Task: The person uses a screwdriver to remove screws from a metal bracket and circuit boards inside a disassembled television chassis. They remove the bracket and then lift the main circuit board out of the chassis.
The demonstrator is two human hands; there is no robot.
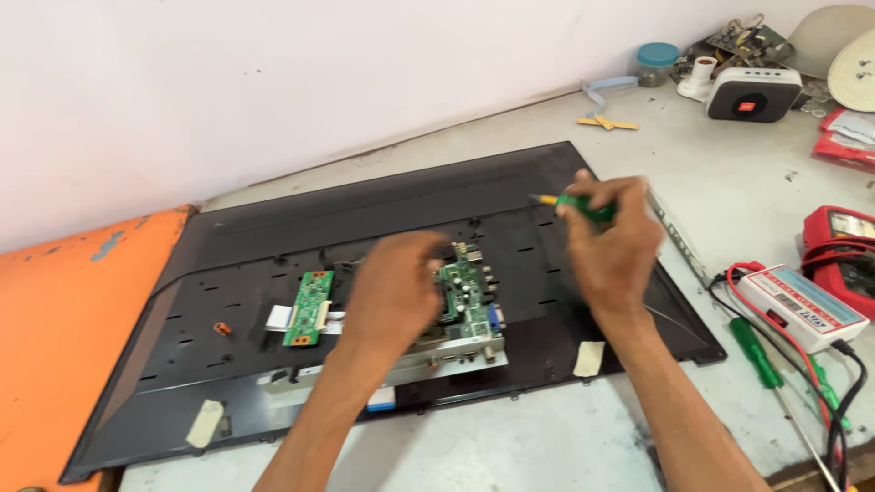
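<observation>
A large black flat panel back (273, 237) is laid face down on the pale worktop (729, 182), near the wall. A green main circuit board (469, 301) is mounted near the panel's middle, with a smaller narrow green board (308, 308) set apart to its left. The left hand (392, 296) is laid on the main board's left edge, fingers curled downward; what is pinched beneath cannot be told. The right hand (615, 246) is closed around a green-handled screwdriver (579, 206), held raised above the panel, tip pointing left. A second green screwdriver (756, 353) is left on the worktop beside a white tester (802, 308).
</observation>
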